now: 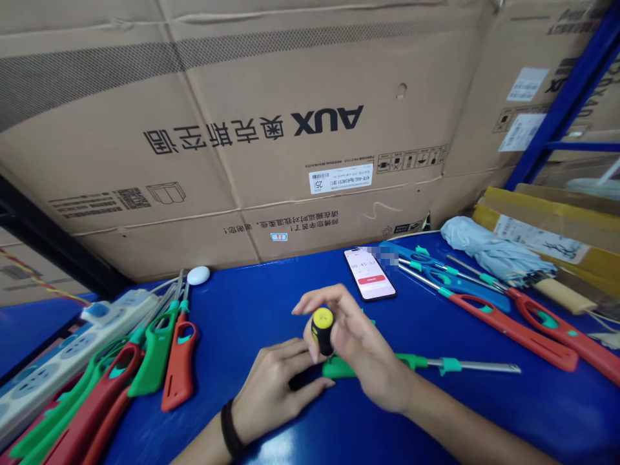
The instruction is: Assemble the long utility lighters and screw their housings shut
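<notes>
Fingers [339, 303] of the right hand [365, 345] are clamped around a short black cylinder [322, 332] with a yellow cap, which stands upright above the counter [252, 310] and clear of it. In the head view, the left hand [274, 387], with a black wristband [229, 429] at its wrist, sits just below. Its fingers lie together and curled beside or over the grip of a green utility lighter [339, 369]; how firmly they press cannot be told. That lighter lies flat, its metal nozzle [479, 367] pointing right across the blue surface.

The cylinder is held mostly by the fingertips, so a slight loosening could drop it. Its round body could then roll on the smooth counter and in among the loose lighters. If the left hand shifted, the green lighter could swing on the slick top, and its long nozzle could knock the red lighters [513, 332] lying to the right. Those lie close to a phone [369, 274] showing a timer, which could be nudged. On the left, a heap of red and green lighters [97, 387] crowds a power strip [62, 349], and a careless reach there could send them sliding against its sockets. A large AUX carton [203, 123] stands behind the counter.
</notes>
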A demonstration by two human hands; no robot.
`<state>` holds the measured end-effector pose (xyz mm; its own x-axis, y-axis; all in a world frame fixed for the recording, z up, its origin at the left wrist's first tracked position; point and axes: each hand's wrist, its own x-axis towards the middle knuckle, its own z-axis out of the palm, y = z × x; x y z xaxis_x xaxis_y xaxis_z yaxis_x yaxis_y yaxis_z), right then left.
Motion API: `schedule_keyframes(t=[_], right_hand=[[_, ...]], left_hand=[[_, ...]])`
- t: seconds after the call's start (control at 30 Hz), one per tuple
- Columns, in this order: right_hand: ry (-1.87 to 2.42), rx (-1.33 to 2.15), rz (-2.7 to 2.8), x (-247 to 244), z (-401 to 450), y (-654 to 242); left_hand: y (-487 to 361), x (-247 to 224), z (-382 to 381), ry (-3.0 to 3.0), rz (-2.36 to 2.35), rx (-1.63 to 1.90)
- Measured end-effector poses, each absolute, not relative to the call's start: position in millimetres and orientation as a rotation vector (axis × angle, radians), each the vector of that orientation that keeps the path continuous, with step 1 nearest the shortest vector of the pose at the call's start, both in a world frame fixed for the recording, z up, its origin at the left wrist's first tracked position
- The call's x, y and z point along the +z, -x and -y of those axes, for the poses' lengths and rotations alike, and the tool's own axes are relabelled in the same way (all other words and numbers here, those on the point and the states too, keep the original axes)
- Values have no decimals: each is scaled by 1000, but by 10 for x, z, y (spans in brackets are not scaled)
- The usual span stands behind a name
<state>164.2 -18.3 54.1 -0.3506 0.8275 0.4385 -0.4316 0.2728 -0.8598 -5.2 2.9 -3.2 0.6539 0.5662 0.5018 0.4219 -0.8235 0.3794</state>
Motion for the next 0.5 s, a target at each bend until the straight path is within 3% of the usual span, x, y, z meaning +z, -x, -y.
schedule_keyframes(t=[0.5], right_hand=[[441, 1312, 1454, 586, 181, -1653]], left_hand=[[63, -22, -14, -2646, -813, 904]])
